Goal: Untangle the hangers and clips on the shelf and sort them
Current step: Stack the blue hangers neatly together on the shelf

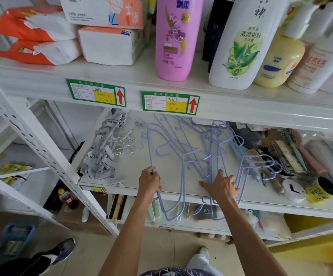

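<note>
Lower centre, the left hand (pixel 149 182) curls tightly round one lavender hanger (pixel 150 156). Beside it, the right hand (pixel 222 186) rests with fingers spread on the tangled hangers (pixel 201 152) at mid-frame. Grey clips (pixel 103 154) are heaped centre left on the shelf (pixel 133 172).

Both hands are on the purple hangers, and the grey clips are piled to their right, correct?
No: the head view shows the grey clips piled to the left of the purple hangers. Left hand and right hand are on them.
</note>
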Motion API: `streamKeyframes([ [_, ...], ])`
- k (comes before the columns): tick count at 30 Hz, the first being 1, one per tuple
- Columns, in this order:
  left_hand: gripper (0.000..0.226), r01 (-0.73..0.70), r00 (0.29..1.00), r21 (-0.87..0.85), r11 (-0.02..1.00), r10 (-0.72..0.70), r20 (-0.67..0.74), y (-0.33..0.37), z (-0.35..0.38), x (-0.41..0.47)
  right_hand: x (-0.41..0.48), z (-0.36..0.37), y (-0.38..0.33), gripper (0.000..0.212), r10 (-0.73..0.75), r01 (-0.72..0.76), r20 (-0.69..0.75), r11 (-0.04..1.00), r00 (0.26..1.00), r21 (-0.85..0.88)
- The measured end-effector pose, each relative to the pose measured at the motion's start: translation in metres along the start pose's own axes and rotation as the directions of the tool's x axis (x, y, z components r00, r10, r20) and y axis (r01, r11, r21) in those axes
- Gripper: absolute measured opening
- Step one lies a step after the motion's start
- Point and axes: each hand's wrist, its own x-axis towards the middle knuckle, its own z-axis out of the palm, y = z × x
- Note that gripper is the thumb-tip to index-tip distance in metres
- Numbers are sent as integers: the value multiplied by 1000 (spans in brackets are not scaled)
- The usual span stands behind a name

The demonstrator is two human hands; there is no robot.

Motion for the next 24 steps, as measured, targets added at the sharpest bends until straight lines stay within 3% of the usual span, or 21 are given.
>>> streamKeyframes([
  [9,30,-35,999,-70,997,34,-17,16,11,-6,16,-19,12,88,65,-51,-148,994,987,96],
  [14,30,-13,1000,-111,994,16,24,29,23,-9,22,-35,25,77,123,-72,-257,977,959,202],
  [20,25,24,998,-211,977,-11,63,50,31,-12,19,-47,35,72,171,-96,-242,951,955,293],
  [24,23,36,997,-187,982,-22,78,49,31,-16,15,-51,48,71,208,-122,-207,923,956,366],
])
